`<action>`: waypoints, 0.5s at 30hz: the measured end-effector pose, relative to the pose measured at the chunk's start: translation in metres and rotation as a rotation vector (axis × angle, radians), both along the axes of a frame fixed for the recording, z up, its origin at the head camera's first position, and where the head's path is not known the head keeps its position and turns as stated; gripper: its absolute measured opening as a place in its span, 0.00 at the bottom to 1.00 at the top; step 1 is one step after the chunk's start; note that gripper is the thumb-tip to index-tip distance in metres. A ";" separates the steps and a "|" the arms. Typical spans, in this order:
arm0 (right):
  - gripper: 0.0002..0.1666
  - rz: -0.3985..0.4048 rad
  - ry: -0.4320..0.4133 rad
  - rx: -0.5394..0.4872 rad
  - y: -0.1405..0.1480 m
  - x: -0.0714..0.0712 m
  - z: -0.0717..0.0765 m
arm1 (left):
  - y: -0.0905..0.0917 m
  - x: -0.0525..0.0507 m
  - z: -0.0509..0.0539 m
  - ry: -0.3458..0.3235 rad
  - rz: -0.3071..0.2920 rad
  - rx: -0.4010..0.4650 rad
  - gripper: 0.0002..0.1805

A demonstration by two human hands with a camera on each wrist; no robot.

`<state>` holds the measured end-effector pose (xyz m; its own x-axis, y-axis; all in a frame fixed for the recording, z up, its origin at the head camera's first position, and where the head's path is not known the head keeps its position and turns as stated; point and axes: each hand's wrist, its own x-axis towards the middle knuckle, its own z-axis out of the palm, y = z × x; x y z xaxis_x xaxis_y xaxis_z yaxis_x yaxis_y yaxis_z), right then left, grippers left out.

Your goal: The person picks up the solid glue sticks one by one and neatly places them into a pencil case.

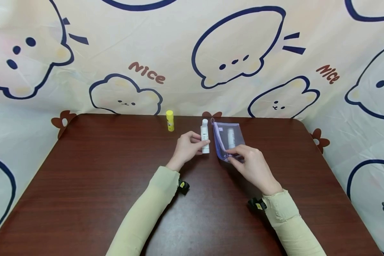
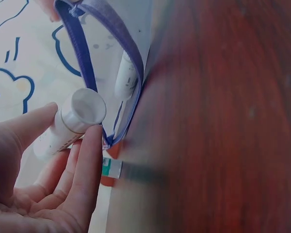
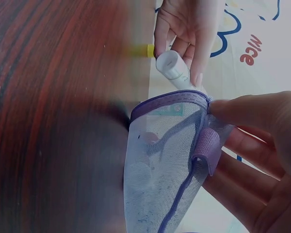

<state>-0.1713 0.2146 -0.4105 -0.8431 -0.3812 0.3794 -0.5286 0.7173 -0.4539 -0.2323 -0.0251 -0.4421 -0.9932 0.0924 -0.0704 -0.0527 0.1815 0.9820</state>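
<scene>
My left hand (image 1: 186, 148) holds a white glue stick (image 1: 205, 142) between thumb and fingers, its round end facing the pouch in the left wrist view. My right hand (image 1: 255, 166) pinches the edge of a purple mesh zip pouch (image 1: 222, 132) near one end of its zip. The pouch mouth stands open towards the left hand. Another white stick (image 1: 231, 138) is inside the pouch, visible through the mesh. Behind the held glue stick stands one more white stick (image 1: 205, 122), mostly hidden in the head view; the left wrist view shows its green label (image 2: 105, 166).
A yellow glue stick (image 1: 170, 121) stands upright near the table's back edge, left of the left hand. The dark brown table (image 1: 99, 185) ends against a cloth (image 1: 176, 42) with cartoon prints at the back and sides.
</scene>
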 end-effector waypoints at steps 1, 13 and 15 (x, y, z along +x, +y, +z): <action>0.15 0.000 0.000 0.000 0.000 0.000 0.000 | 0.002 0.000 0.000 -0.002 -0.002 -0.004 0.20; 0.15 -0.006 -0.008 -0.006 0.001 -0.001 0.001 | 0.015 -0.002 0.000 -0.049 -0.023 -0.003 0.21; 0.15 -0.006 -0.013 -0.008 0.001 0.000 0.000 | 0.016 -0.002 -0.001 -0.058 -0.021 -0.001 0.21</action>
<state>-0.1716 0.2156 -0.4103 -0.8502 -0.3734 0.3711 -0.5184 0.7166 -0.4667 -0.2342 -0.0092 -0.4428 -0.9853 0.1135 -0.1274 -0.1052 0.1841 0.9773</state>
